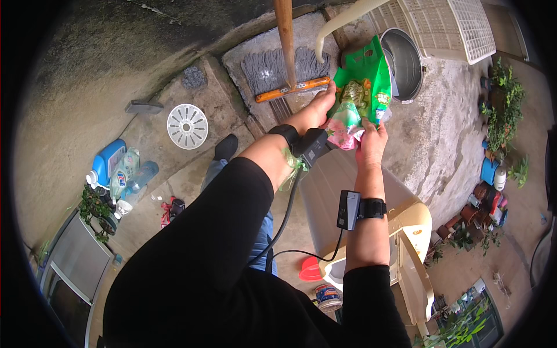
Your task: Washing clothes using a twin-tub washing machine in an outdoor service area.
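Observation:
A green bag (370,65) with a cut-out handle hangs in front of me, with printed plastic packets (350,102) in green and pink against it. My left hand (324,102) holds the left side of this bundle; its fingers are partly hidden behind the packets. My right hand (373,141) pinches the lower right edge of the bag and packets between thumb and fingers. Just left of the bundle a grey string mop (272,71) with an orange head and wooden handle rests on a concrete slab. Straps with small black devices circle both forearms.
A metal basin (404,65) and a white plastic crate (435,26) stand behind the bag. A beige-lidded washing machine (348,187) is below my hands. A round white slotted disc (187,126), bottles (109,161) and potted plants (504,104) surround the area.

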Tool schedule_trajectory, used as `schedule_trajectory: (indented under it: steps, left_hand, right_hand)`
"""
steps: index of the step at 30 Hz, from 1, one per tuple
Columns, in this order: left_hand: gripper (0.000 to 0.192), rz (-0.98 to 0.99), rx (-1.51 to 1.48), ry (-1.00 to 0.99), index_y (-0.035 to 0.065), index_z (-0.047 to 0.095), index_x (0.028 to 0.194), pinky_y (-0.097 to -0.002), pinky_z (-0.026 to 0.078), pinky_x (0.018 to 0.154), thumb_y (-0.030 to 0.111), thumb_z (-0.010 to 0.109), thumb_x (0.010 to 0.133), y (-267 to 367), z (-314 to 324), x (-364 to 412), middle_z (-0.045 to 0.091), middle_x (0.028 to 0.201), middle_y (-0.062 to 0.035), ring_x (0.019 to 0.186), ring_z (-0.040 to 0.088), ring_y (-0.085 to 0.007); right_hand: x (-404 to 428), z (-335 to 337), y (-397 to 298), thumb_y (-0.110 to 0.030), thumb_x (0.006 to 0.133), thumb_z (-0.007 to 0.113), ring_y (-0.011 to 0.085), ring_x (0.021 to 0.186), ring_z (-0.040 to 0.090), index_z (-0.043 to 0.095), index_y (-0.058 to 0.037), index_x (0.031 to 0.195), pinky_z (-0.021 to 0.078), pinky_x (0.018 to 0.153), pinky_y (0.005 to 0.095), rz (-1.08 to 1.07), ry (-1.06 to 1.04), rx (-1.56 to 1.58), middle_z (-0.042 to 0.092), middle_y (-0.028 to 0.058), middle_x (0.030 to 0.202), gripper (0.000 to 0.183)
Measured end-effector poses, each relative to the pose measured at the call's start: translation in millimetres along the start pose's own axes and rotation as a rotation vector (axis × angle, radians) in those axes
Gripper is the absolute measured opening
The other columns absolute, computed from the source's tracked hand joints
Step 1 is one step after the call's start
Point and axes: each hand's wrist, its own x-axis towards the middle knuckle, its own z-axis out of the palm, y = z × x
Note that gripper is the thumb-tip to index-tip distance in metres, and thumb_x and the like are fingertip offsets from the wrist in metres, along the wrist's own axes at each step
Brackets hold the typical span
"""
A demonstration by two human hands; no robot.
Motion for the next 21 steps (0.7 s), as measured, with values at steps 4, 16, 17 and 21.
schedule_trajectory:
  steps: [4, 16, 17, 21]
  left_hand:
    - [0.05, 0.14, 0.096, -0.142, 0.0046, 0.051, 0.104, -0.034, 0.045, 0.068, 0.048, 0.032, 0.087, -7.7, -1.6, 2.2, 0.054, 0.095, -0.0063, 0.078, 0.054, -0.0177]
    - [0.043, 0.122, 0.208, -0.048, 0.003, 0.05, 0.107, -0.0281, 0.044, 0.067, 0.039, 0.036, 0.089, -17.8, -19.1, 23.1, 0.057, 0.092, -0.0062, 0.076, 0.055, -0.0142]
    - [0.043, 0.122, 0.21, -0.046, 0.003, 0.05, 0.107, -0.0281, 0.044, 0.067, 0.039, 0.036, 0.089, -19.8, -23.6, 24.0, 0.057, 0.092, -0.0062, 0.076, 0.055, -0.0142]
    - [0.051, 0.286, 0.142, 0.109, -0.0026, 0.054, 0.096, -0.0347, 0.044, 0.067, 0.042, 0.032, 0.088, -35.5, -40.6, 34.3, 0.058, 0.087, -0.0124, 0.074, 0.056, -0.0206]
  right_hand:
    - [0.1, 7.0, 1.7, 0.004, 0.076, 0.048, 0.012, 0.075, 0.054, 0.056, 0.0003, 0.099, 0.0432, 0.066, 0.0236, 0.05, -0.089, -0.03, 0.058, 0.006, 0.088, 0.024]
    - [3.3, -3.3, 17.6, 0.003, 0.076, 0.048, 0.0115, 0.069, 0.054, 0.056, -0.0005, 0.097, 0.0444, 0.06, 0.0245, 0.065, -0.109, -0.035, 0.058, 0.0053, 0.084, 0.023]
    - [-1.1, -2.8, 18.9, 0.003, 0.077, 0.048, 0.0078, 0.065, 0.051, 0.056, -0.002, 0.098, 0.0418, 0.057, 0.0214, 0.062, -0.092, -0.025, 0.057, 0.0024, 0.081, 0.023]
    - [-11.1, -2.9, 27.9, 0.002, 0.077, 0.048, 0.0055, 0.061, 0.048, 0.057, -0.0028, 0.096, 0.04, 0.053, 0.02, 0.106, -0.111, -0.012, 0.056, 0.001, 0.079, 0.021]
